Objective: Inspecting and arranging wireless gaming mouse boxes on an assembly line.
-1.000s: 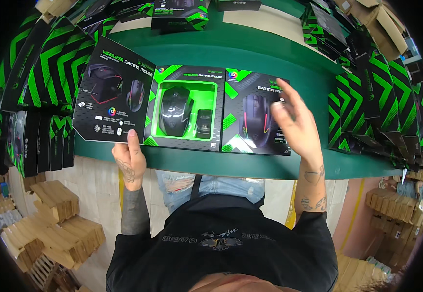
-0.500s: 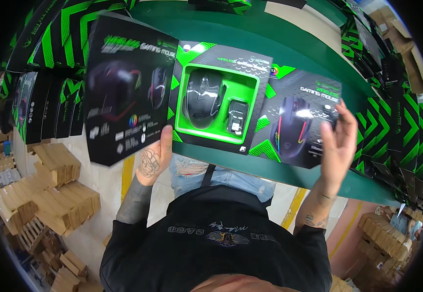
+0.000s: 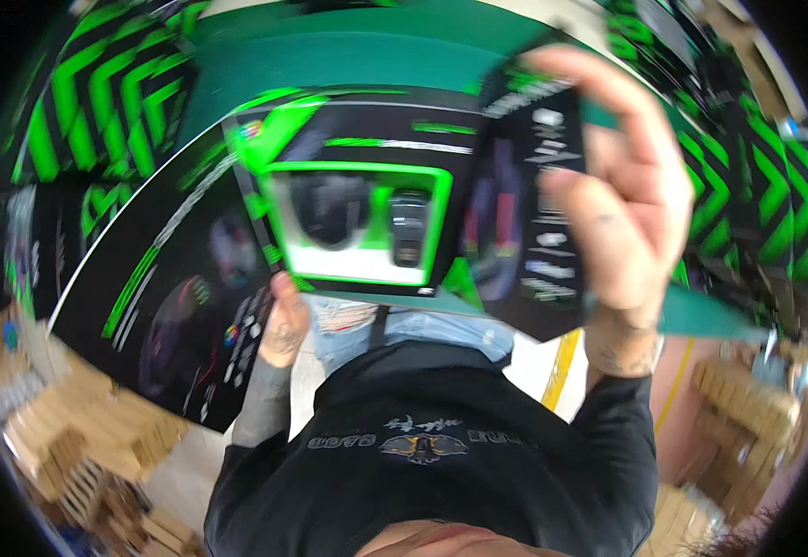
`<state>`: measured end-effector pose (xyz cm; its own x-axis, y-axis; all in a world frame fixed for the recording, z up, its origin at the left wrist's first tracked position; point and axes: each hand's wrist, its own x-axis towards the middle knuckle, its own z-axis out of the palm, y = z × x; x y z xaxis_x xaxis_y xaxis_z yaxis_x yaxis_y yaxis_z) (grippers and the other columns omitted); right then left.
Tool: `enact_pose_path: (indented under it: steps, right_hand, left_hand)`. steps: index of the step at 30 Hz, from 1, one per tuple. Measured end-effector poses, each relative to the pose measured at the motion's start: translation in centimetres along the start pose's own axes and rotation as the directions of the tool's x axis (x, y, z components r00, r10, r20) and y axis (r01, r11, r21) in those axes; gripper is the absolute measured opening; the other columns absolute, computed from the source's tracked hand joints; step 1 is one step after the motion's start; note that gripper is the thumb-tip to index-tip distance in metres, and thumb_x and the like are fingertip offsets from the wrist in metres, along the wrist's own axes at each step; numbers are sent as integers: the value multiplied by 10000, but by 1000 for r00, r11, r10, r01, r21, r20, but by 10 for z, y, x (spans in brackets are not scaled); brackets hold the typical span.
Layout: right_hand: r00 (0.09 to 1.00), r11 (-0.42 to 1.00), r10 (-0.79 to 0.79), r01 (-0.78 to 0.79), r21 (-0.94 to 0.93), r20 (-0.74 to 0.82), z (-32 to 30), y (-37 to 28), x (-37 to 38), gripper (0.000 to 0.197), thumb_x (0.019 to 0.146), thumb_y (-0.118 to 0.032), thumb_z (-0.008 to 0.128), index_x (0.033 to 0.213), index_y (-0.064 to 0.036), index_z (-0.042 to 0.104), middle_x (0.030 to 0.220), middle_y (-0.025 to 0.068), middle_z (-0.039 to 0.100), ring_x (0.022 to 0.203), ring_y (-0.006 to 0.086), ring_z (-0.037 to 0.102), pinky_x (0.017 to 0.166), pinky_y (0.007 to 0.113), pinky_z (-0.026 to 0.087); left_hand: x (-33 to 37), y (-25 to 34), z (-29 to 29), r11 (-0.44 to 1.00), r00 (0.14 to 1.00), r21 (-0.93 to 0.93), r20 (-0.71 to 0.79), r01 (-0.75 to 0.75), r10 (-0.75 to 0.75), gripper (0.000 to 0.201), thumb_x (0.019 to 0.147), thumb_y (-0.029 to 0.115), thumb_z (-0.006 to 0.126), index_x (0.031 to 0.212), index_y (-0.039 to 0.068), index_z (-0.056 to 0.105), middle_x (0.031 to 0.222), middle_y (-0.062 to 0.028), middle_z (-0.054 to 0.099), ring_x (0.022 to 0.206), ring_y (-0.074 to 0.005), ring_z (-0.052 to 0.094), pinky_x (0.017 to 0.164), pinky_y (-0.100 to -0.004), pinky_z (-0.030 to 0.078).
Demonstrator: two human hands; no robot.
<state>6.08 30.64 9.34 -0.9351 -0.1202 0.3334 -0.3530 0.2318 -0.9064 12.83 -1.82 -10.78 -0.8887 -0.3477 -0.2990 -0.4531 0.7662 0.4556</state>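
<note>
In front of me I hold up a black and green mouse box (image 3: 367, 130) with two flaps folded out. Through its green-framed window a black mouse (image 3: 325, 209) shows, with a small dark item (image 3: 410, 232) beside it. Gripping the box's lower edge, my left hand (image 3: 285, 325) has its thumb up front by the left flap (image 3: 195, 297) and its other fingers hidden behind. My right hand (image 3: 622, 176) pinches the outer edge of the right flap (image 3: 506, 204), thumb in front and index finger over the top. That flap is tilted and blurred.
A green table (image 3: 330, 56) lies beyond the box. Black and green boxes stand stacked at the left (image 3: 111, 102) and the right (image 3: 762, 204). Brown cartons (image 3: 88, 418) are on the floor at the lower left, and more cartons (image 3: 748, 399) at the lower right.
The left flap has swung wider and lower. My right hand has moved up and closed on the right flap, which now stands turned toward the window.
</note>
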Motion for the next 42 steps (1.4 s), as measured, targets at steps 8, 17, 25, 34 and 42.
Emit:
enact_pose_path:
  steps: [8, 17, 25, 34, 42]
  right_hand:
    - [934, 790, -308, 356, -498, 179, 34, -22, -4, 129, 664, -34, 593, 787, -72, 602, 614, 56, 553, 475, 201, 528, 441, 320, 419]
    - [994, 985, 34, -16, -171, 102, -6, 5, 6, 573, 809, -280, 638, 1263, 29, 475, 863, 264, 642, 782, 412, 641, 717, 395, 532]
    - [940, 886, -255, 321, -333, 227, -2, 66, 28, 911, 725, -371, 762, 1433, -68, 277, 1323, 249, 471, 997, 322, 607, 864, 361, 471]
    - [870, 976, -79, 166, -139, 487, -20, 122, 28, 933, 650, -202, 773, 1444, -146, 288, 1154, 184, 601, 1062, 323, 589, 905, 369, 469]
    - [827, 707, 102, 331, -625, 554, -8, 82, 39, 866, 679, -116, 724, 1424, -187, 289, 1067, 136, 622, 968, 320, 608, 803, 395, 501]
  left_hand:
    - [17, 10, 3, 922, 922, -108, -160, -373, 354, 776, 969, 555, 201, 735, -81, 580, 580, -224, 546, 619, -288, 570, 588, -416, 429]
    - [15, -12, 0, 901, 894, -141, -259, -410, 366, 478, 1019, 296, 327, 1137, -113, 544, 1104, -201, 611, 1027, -258, 570, 918, -316, 406]
    - [23, 53, -21, 825, 774, -89, -415, -558, 479, 587, 999, 282, 343, 526, -45, 466, 429, -165, 415, 365, -238, 391, 448, -394, 287]
    - [20, 74, -22, 799, 720, -50, -472, -599, 509, 548, 989, 247, 362, 543, -54, 461, 442, -196, 420, 363, -299, 395, 441, -407, 273]
    - [19, 73, -26, 812, 730, -48, -472, -581, 495, 542, 985, 246, 364, 539, -40, 472, 461, -208, 451, 372, -342, 405, 439, -423, 272]
